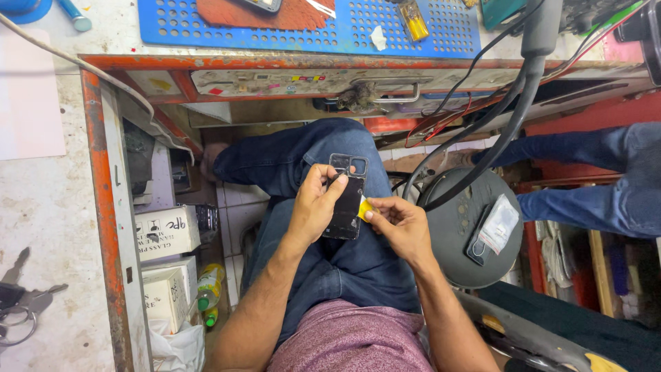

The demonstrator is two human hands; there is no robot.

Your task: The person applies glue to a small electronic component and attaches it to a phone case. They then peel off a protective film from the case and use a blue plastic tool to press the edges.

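Head view looks straight down on a seated person's lap, blue jeans and a purple shirt. Left hand is closed around the dark phone back panel, thumb and fingers wrapped over its left edge, so that edge is hidden; the panel stands nearly upright over the knees, its camera cutout at the far end. Right hand pinches a small yellow piece between thumb and forefinger, held against the panel's right edge. Only a sliver of the yellow piece shows, and what kind of thing it is cannot be made out.

Left of the legs, under the orange-framed workbench, white cardboard boxes with dark print are stacked, the lower one partly cut off by the bench. A green-capped bottle lies just beside them, half hidden.

Right of the lap a round dark stool carries a clear plastic pouch lying over a dark flat thing, mostly covered. Thick black cables cross above it. Another person's jeans-clad legs enter from the right, cut off by the frame.

On the far side, a blue perforated mat lies on the bench, and the grey drawer front below it bears small coloured stickers, too small to read. Keys lie at the near left.
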